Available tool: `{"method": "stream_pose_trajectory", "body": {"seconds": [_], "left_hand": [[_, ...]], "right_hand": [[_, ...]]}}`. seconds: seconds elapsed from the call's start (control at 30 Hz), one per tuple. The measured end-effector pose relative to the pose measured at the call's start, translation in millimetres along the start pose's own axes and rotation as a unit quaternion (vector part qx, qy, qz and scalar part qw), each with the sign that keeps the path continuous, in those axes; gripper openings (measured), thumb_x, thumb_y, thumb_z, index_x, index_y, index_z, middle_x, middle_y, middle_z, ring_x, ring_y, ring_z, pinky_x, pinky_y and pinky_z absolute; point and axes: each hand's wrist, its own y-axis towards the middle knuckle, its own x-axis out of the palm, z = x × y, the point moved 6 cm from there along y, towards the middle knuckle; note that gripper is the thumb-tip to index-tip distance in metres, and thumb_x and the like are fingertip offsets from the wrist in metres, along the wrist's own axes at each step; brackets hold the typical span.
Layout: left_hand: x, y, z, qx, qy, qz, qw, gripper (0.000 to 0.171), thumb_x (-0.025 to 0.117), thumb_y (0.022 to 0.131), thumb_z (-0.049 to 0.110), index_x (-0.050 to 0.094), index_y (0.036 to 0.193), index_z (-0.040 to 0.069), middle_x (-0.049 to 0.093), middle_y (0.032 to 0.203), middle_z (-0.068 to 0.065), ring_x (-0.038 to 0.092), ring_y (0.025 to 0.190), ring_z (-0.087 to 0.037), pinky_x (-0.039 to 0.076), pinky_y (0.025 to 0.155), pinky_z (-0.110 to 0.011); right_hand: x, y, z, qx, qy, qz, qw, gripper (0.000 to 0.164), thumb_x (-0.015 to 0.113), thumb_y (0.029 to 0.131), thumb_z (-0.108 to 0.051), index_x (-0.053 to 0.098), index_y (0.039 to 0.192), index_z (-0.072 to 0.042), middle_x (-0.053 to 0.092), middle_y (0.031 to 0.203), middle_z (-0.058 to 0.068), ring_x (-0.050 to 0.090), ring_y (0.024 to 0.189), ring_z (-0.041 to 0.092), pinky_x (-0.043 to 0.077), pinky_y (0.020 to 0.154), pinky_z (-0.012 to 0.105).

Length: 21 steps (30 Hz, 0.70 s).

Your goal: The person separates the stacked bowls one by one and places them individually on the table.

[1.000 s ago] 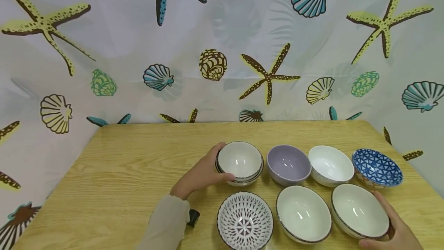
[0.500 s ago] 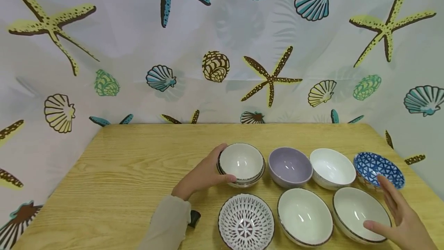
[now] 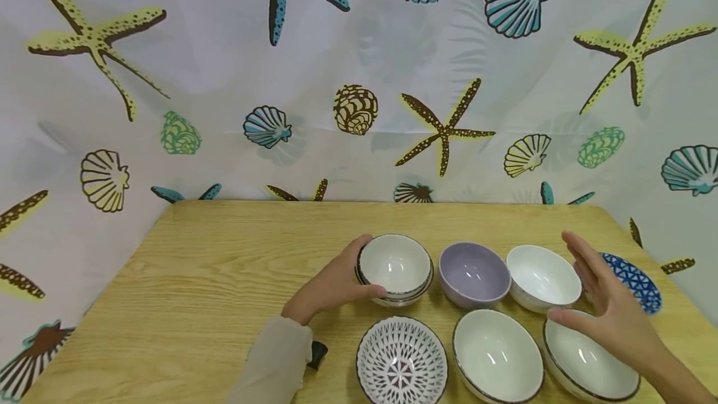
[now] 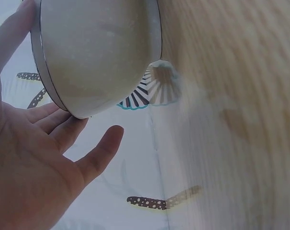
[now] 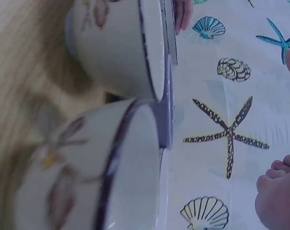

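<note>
My left hand (image 3: 335,287) grips the left side of a stack of white bowls (image 3: 394,265) with dark rims, thumb at the front and fingers behind. In the left wrist view, the thumb and several fingers meet the rim of the stacked bowl (image 4: 97,52). My right hand (image 3: 617,317) is spread and holds nothing. It hangs over the front right cream bowl (image 3: 594,363), its fingertips beside the plain white bowl (image 3: 543,276). Behind it, a blue-patterned bowl (image 3: 636,282) is partly hidden. In the right wrist view, a flower-painted bowl (image 5: 68,177) lies below the right hand (image 5: 281,191).
A purple bowl (image 3: 473,274) stands between the stack and the white bowl. In the front row are a patterned bowl (image 3: 401,360) and another cream bowl (image 3: 497,354). The wooden table (image 3: 196,304) extends left, and a shell-print cloth (image 3: 314,161) hangs behind.
My right hand has let go of the front right cream bowl, risen, and moved left and away over it towards the white bowl. My left hand stays on the stack.
</note>
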Motion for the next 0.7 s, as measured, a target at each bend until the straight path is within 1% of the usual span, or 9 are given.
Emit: {"method": "stream_pose_trajectory", "body": {"seconds": [0.07,0.27,0.33,0.4,0.43,0.5,0.6,0.63,0.7], "left_hand": [[-0.4,0.1,0.0,0.001,0.000,0.001,1.0000,0.096,0.081,0.076,0.026,0.023,0.150,0.006,0.036,0.149,-0.013,0.043,0.132,-0.031,0.039,0.106,-0.049],[-0.1,0.3,-1.5,-0.001,0.010,0.001,1.0000,0.096,0.081,0.077,0.028,0.023,0.150,0.006,0.036,0.149,-0.014,0.042,0.134,-0.031,0.038,0.107,-0.049],[-0.2,0.1,-2.0,-0.003,0.008,0.000,1.0000,0.096,0.081,0.076,0.028,0.023,0.150,0.006,0.036,0.149,-0.013,0.042,0.133,-0.030,0.038,0.107,-0.049],[-0.7,-0.3,-2.0,-0.003,0.008,0.003,1.0000,0.096,0.081,0.076,0.027,0.024,0.149,0.006,0.037,0.149,-0.013,0.043,0.132,-0.030,0.039,0.106,-0.049],[-0.9,-0.6,-1.7,-0.002,0.007,0.004,1.0000,0.095,0.081,0.076,0.027,0.024,0.149,0.006,0.037,0.149,-0.013,0.043,0.132,-0.030,0.039,0.106,-0.049],[-1.2,-0.8,-1.3,0.000,0.004,0.004,1.0000,0.095,0.081,0.076,0.026,0.024,0.149,0.006,0.036,0.149,-0.013,0.043,0.132,-0.031,0.039,0.106,-0.050],[-1.4,-1.0,-0.5,0.004,0.006,0.003,1.0000,0.095,0.081,0.077,0.026,0.023,0.150,0.005,0.035,0.150,-0.014,0.042,0.133,-0.031,0.039,0.106,-0.050],[-0.9,-0.7,-0.4,0.005,0.005,0.001,1.0000,0.095,0.081,0.077,0.027,0.023,0.150,0.006,0.034,0.150,-0.014,0.042,0.133,-0.031,0.039,0.106,-0.050],[-0.4,-0.2,-0.2,0.007,0.001,0.000,1.0000,0.095,0.081,0.077,0.026,0.024,0.149,0.006,0.036,0.149,-0.013,0.043,0.131,-0.031,0.039,0.105,-0.050]], "right_hand": [[5.3,10.4,-7.5,-0.015,0.010,-0.005,1.000,0.104,0.073,0.074,0.011,0.013,0.154,-0.017,0.018,0.158,-0.006,0.018,0.138,-0.012,0.023,0.104,0.002],[24.9,32.9,-21.4,-0.031,0.053,-0.022,0.998,0.099,0.073,0.076,0.009,0.016,0.154,-0.013,0.019,0.158,0.004,0.020,0.138,-0.011,0.023,0.105,0.003],[32.7,39.6,-25.5,-0.040,0.066,-0.030,0.997,0.098,0.073,0.076,0.008,0.017,0.153,-0.011,0.020,0.158,0.009,0.021,0.138,-0.011,0.022,0.105,0.003],[40.3,46.8,-28.9,-0.051,0.071,-0.037,0.995,0.097,0.074,0.075,0.007,0.018,0.153,-0.008,0.020,0.157,0.015,0.021,0.139,-0.008,0.022,0.106,0.004],[43.9,50.5,-30.2,-0.053,0.070,-0.040,0.995,0.097,0.074,0.075,0.006,0.018,0.153,-0.008,0.020,0.157,0.016,0.021,0.141,-0.003,0.022,0.106,0.004],[50.2,58.0,-32.4,-0.056,0.064,-0.045,0.995,0.095,0.074,0.076,0.004,0.019,0.152,-0.006,0.020,0.156,0.020,0.021,0.145,0.011,0.022,0.105,0.003],[58.9,67.8,-31.7,-0.036,0.051,-0.060,0.996,0.094,0.075,0.078,-0.003,0.018,0.153,-0.008,0.019,0.157,0.018,0.019,0.144,0.032,0.021,0.105,0.002],[61.5,70.2,-30.8,-0.027,0.048,-0.067,0.996,0.094,0.075,0.078,-0.006,0.018,0.153,-0.009,0.019,0.157,0.016,0.018,0.144,0.036,0.022,0.107,0.005],[67.4,75.1,-28.5,-0.009,0.045,-0.082,0.996,0.094,0.076,0.079,-0.010,0.017,0.153,-0.011,0.017,0.158,0.013,0.017,0.144,0.037,0.023,0.113,0.017]]}}
